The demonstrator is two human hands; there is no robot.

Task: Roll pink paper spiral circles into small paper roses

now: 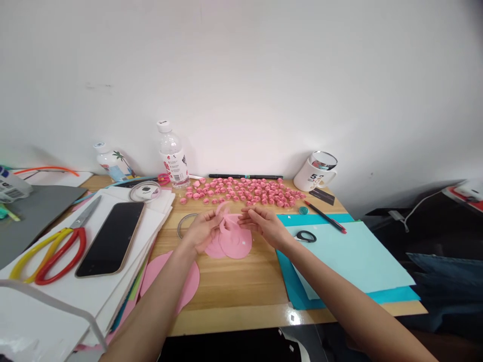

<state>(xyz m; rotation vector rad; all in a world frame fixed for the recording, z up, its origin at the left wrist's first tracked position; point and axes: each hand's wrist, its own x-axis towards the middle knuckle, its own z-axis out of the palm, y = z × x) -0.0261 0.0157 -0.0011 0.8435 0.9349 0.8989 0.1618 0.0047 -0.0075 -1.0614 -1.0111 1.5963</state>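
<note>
My left hand (204,229) and my right hand (264,223) meet over the middle of the wooden desk (234,291). Both pinch a pink paper spiral (232,236) cut from a disc; its outer end curls up between my fingertips and the rest hangs to the desk. Behind my hands lie several small rolled pink paper roses (245,192) in a wide patch. A larger pink paper disc (177,279) lies flat near my left forearm.
Left: a stack of white sheets (124,251) bearing a black phone (111,236), red-and-yellow scissors (56,249) and a tape roll (145,191). Two water bottles (172,153) and a white mug (317,172) stand by the wall. Right: blue paper (350,256), small scissors (306,236), a red pen (325,217).
</note>
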